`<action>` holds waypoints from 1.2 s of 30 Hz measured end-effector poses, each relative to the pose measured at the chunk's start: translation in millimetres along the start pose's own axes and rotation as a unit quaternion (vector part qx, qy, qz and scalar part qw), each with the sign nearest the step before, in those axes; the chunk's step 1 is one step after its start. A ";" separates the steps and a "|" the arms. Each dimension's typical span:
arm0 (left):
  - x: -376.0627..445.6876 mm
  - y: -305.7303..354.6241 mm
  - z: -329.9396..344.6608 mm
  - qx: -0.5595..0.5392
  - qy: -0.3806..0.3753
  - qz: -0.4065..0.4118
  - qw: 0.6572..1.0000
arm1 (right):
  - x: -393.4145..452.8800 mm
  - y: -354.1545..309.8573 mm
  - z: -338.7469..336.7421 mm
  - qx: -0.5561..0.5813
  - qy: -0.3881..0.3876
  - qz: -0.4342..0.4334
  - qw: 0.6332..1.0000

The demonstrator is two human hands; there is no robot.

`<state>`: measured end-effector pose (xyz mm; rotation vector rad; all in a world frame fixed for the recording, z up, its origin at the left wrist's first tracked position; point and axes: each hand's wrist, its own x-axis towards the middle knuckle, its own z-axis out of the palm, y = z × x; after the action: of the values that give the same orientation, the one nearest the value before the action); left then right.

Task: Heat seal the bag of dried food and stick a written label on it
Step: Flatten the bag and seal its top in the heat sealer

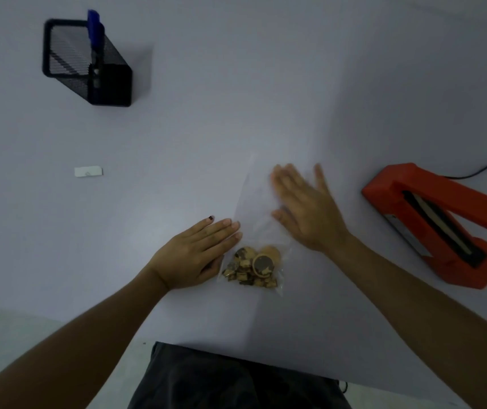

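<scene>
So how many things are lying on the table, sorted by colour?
Black: 1, the mesh pen holder
Blue: 1, the pen in it
White: 1, the label
Orange: 1, the heat sealer
Clear: 1, the bag of dried food
Total: 5

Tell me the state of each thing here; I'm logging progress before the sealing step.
Bag: flat on the table, food bunched at its near end, not in the sealer.
Dried food: inside the bag.
Left hand: open, flat beside the bag's left edge.
Right hand: open, fingers straight on the bag's empty part, blurred.
Sealer: open, nothing in it.
Label: loose on the table.
Pen: capped, upright in the holder.
</scene>
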<state>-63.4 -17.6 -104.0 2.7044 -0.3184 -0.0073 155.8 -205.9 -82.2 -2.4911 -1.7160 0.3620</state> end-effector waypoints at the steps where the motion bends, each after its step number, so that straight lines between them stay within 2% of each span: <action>1: -0.4 0.1 0.1 -0.001 0.000 0.000 1.000 | 5.2 -6.7 1.2 -0.005 -0.005 -0.054 0.999; 3: 0.0 0.7 -0.4 -0.002 0.003 0.002 1.000 | 19.4 -10.4 -0.9 -0.026 -0.036 -0.145 0.988; 5: 0.9 1.1 -0.7 -0.002 0.004 0.001 1.000 | 35.0 0.3 -5.3 -0.032 -0.050 -0.153 0.986; 6: 1.1 1.1 -0.8 -0.001 0.003 0.000 1.000 | 41.0 8.0 -7.1 -0.031 -0.046 -0.124 0.991; 8: 1.1 0.6 -0.5 0.001 0.001 0.000 1.000 | 45.8 24.0 -9.9 -0.003 -0.021 -0.006 1.000; 10: 0.7 0.4 -0.3 0.001 0.001 -0.001 1.000 | 39.5 33.2 -10.9 0.047 0.011 0.124 0.991; 11: 0.3 0.6 -0.4 0.001 0.001 -0.001 1.000 | 32.5 31.4 -11.4 0.058 0.018 0.156 0.986; 17: 1.0 0.0 0.3 0.009 0.003 -0.003 1.000 | -37.3 -26.2 4.6 0.050 -0.043 0.147 0.987; 20: 0.8 0.8 0.4 0.004 0.005 -0.004 1.000 | -60.5 -37.5 12.3 0.060 -0.035 0.208 0.976; 26: 1.2 0.9 -0.8 -0.010 0.011 0.001 1.000 | -77.6 -43.9 10.0 0.135 0.009 0.345 0.929; 32: 3.0 -2.2 -5.0 -0.017 0.007 0.003 1.000 | -75.1 -47.1 6.7 0.197 0.031 0.385 0.901; 36: 5.5 -0.9 -7.0 -0.012 0.005 -0.001 1.000 | -73.9 -46.5 8.5 0.185 0.014 0.385 0.904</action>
<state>-57.5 -15.1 -97.7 2.6803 -0.3096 0.0013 86.4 -258.2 -70.2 -2.7138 -0.4923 0.6240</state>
